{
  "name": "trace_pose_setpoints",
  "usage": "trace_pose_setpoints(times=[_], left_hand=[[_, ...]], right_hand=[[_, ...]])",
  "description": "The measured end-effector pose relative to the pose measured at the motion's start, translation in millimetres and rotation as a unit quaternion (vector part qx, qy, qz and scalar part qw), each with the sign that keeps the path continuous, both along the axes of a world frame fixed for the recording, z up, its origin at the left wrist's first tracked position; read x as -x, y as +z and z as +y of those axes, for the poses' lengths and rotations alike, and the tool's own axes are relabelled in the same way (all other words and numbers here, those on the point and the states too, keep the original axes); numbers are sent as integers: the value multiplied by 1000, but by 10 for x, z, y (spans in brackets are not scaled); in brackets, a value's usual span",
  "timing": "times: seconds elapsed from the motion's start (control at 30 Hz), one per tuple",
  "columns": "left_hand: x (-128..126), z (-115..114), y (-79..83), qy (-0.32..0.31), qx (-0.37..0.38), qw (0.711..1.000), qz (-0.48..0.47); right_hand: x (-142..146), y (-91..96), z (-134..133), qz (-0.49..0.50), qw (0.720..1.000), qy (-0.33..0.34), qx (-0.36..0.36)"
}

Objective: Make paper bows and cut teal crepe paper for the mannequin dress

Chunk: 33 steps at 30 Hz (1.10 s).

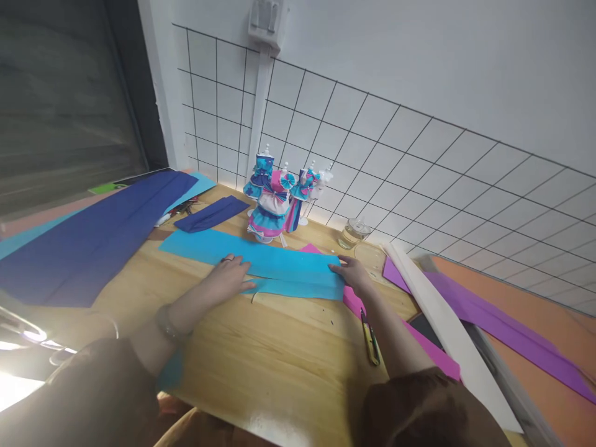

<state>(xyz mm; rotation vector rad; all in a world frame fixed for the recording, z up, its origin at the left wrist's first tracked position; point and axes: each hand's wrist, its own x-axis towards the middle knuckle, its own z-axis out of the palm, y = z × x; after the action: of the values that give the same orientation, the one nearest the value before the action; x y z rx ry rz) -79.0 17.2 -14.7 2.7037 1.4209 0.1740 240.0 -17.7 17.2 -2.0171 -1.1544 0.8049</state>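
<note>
Blue sheet [293,259] under left hand [229,275], right hand [352,272]; jar [354,233] perhaps holds liquid.

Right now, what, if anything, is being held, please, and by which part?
The left hand touches the blue sheet along its near side, the right hand its right end; actual holding cannot be told.

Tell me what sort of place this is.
Probably a craft or miniature-dressmaking workspace: small dress forms in blue, pink and white outfits stand on a wooden table behind a long blue paper or cloth sheet, with a yellow utility knife nearby.
</note>
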Motion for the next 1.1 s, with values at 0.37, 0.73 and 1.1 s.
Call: trace_pose_setpoints(times=[0.37, 0.73, 1.1], left_hand=[[-358, -136, 286, -138, 6, 990, 2], [-883, -579, -8, -332, -123, 935, -2], [-1122, -592, -129, -313, -159, 936, 3]], right_hand=[[-273, -66, -1176, -376, 926, 7, 31], [-151, -244, -1362, -461, 880, 26, 110], [-196, -130, -1143, -189, 973, 100, -83]])
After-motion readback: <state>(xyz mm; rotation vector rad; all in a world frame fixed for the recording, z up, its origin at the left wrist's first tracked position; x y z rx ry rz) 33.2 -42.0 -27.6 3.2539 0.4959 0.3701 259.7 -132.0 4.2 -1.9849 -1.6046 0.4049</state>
